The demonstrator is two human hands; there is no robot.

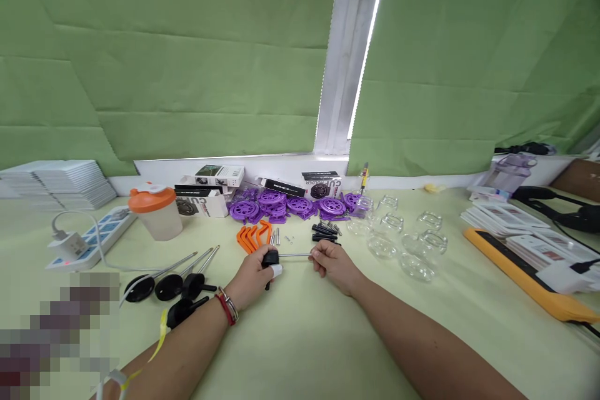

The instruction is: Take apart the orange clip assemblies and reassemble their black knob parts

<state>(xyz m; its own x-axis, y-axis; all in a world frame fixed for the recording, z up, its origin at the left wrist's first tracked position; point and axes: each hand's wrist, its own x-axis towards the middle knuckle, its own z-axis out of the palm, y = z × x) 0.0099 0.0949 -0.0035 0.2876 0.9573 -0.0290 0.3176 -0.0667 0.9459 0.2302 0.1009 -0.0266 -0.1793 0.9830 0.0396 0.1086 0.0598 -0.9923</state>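
Note:
My left hand point(253, 278) grips a black plastic piece point(270, 258) fixed at one end of a thin metal rod point(294, 255). My right hand point(334, 265) pinches the rod's other end, so the rod lies level between both hands just above the table. Right behind the hands lie orange curved clips point(253, 237), a few loose metal pins point(276, 236) and small black cylinders point(324, 234). To the left rest finished rods with black round bases point(171, 284).
Purple wheels point(285, 206) and small product boxes point(213, 190) line the back. An orange-lidded cup point(157, 211) and a power strip point(91, 237) stand at left. Clear glass domes point(403, 240), an orange-edged tray point(529, 284) and stacked cards point(506, 219) fill the right.

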